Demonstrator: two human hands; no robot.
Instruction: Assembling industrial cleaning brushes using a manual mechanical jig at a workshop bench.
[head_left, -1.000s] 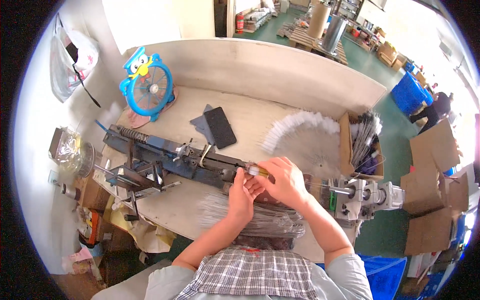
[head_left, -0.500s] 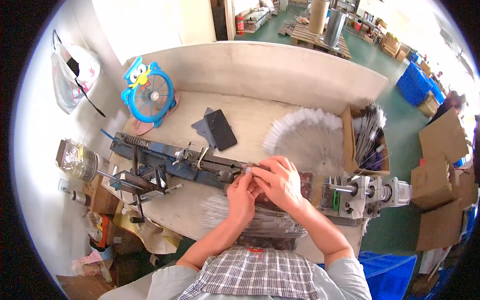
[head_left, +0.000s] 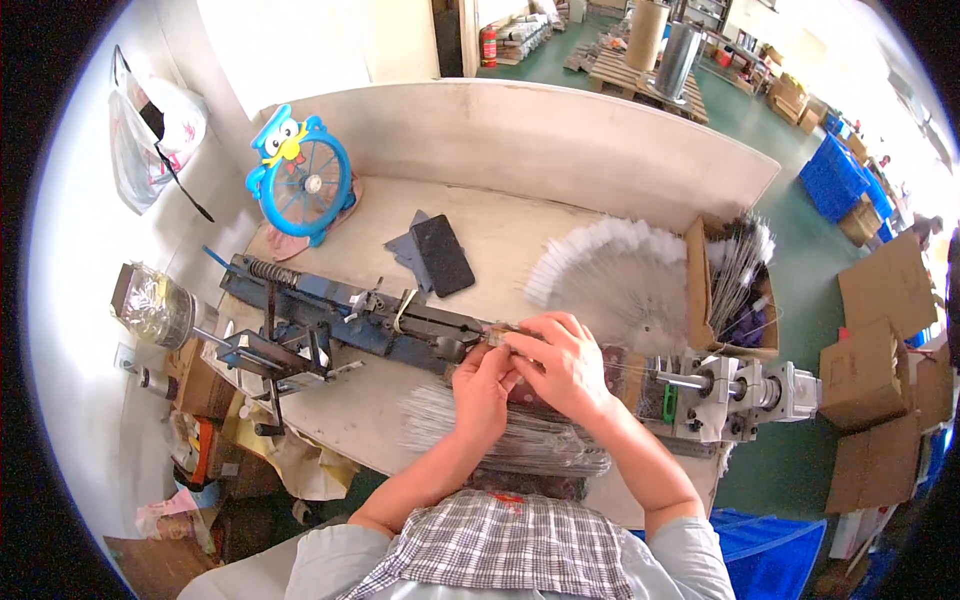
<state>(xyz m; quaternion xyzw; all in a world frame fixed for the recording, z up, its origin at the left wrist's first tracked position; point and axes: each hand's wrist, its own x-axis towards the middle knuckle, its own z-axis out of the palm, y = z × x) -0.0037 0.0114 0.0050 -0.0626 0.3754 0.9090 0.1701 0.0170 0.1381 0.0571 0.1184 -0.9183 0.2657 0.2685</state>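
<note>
Both hands meet at the right end of a long dark metal jig [head_left: 400, 325]. My left hand [head_left: 482, 395] is closed, thumb and fingertips pinched at the jig's tip. Beside it my right hand [head_left: 562, 368] is closed too, its fingertips against the left ones. A small pale thing shows between the fingertips, too small to name. A thin wire seems to stretch from beside my right hand toward the metal spindle [head_left: 685, 379] on the right. Under my forearms lies a bundle of thin wires [head_left: 505, 440].
White-tipped wire brushes [head_left: 610, 262] are fanned out behind my right hand, beside a cardboard box [head_left: 697, 285] of more brushes. A black phone [head_left: 442, 256] and a blue toy-shaped fan [head_left: 305, 185] stand farther back. A crank mechanism [head_left: 268, 358] sits at the left.
The view has shifted slightly. Both hands stay at the jig's end with fingertips together; only a small shift of the fingers shows.
</note>
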